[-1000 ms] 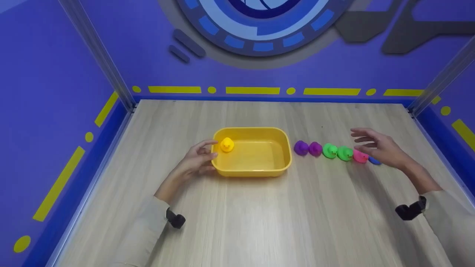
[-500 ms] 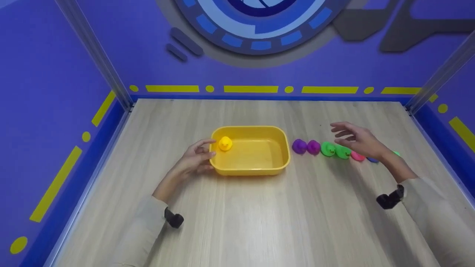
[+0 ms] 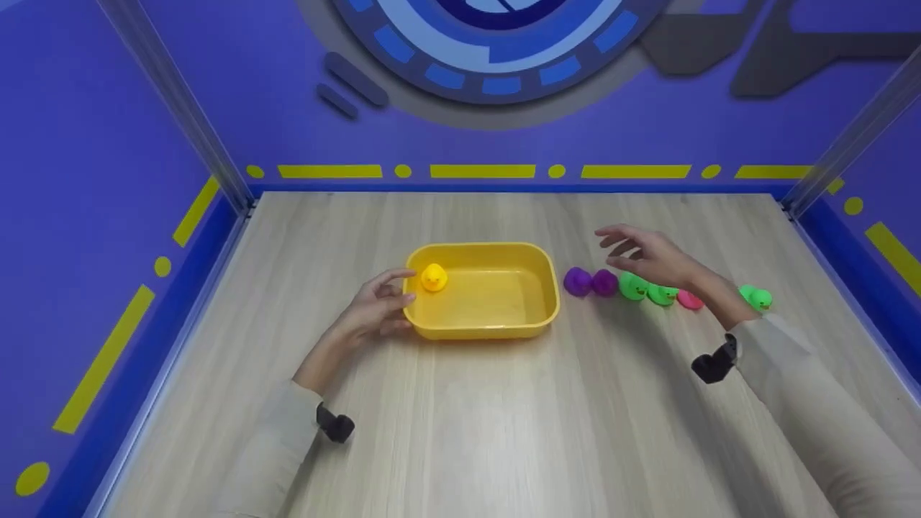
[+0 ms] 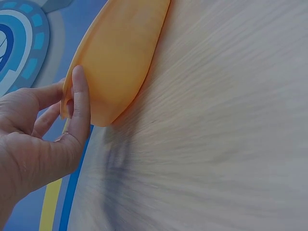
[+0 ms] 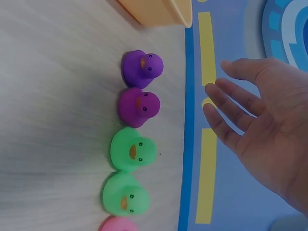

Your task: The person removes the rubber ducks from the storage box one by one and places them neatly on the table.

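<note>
At its left end, the yellow plastic basin (image 3: 483, 333) has its rim pinched by my left hand (image 3: 378, 306); the left wrist view shows the thumb and fingers (image 4: 81, 94) about that rim. Inside the basin, near this end, sits a yellow rubber duck (image 3: 434, 278). My right hand (image 3: 645, 255) is raised with loosely bent fingers and nothing in them, above a row of rubber ducks. From the basin outward the row runs purple duck (image 3: 578, 281), magenta-purple duck (image 3: 604, 283), green duck (image 3: 633, 286), second green duck (image 3: 662, 294) and pink duck (image 3: 691, 300).
Past my right forearm another green duck (image 3: 757, 297) stands at the row's far end; the forearm hides part of the row. A light wooden table (image 3: 460, 417) carries everything, with blue panels (image 3: 460, 144) rising at the back and both sides.
My right hand has moved left along the row, from over the pink and blue ducks to over the green ones. The far green duck has come into view. The left hand stays at the basin.
</note>
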Demonstrator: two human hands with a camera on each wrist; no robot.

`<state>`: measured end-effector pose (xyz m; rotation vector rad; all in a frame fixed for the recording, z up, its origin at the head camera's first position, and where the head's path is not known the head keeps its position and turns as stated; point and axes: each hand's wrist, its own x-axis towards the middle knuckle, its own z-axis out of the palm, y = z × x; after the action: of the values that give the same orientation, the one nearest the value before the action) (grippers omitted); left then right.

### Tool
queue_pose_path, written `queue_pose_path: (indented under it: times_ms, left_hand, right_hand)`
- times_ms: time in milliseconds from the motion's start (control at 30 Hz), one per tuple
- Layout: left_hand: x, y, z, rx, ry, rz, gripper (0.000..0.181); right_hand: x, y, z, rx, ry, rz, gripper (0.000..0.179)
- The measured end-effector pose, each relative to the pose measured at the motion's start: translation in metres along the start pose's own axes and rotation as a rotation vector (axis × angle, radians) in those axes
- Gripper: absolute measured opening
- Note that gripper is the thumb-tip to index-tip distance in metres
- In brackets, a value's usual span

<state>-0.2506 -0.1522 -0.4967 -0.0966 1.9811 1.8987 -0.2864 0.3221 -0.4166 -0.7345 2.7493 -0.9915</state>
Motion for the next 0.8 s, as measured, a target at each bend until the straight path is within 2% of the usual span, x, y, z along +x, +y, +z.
queue_pose_path:
  times_ms: [200,500,700,800]
  left_hand:
    - [0.001,0.002,-0.001,0.016,0.01,-0.022,0.052]
    - [0.001,0.001,-0.001,0.019,0.019,-0.03,0.052]
    - [0.0,0.001,0.0,-0.008,0.024,-0.052,0.052]
    - [0.0,0.001,0.001,-0.01,0.018,-0.041,0.052]
  right_hand:
    - [0.023,-0.016,0.005,0.009,-0.043,0.023,0.043]
    - [0.054,-0.04,0.023,0.052,-0.095,-0.019,0.038]
    - [0.075,-0.055,0.045,0.074,-0.113,-0.047,0.034]
    - [0.084,-0.063,0.06,0.085,-0.128,-0.056,0.034]
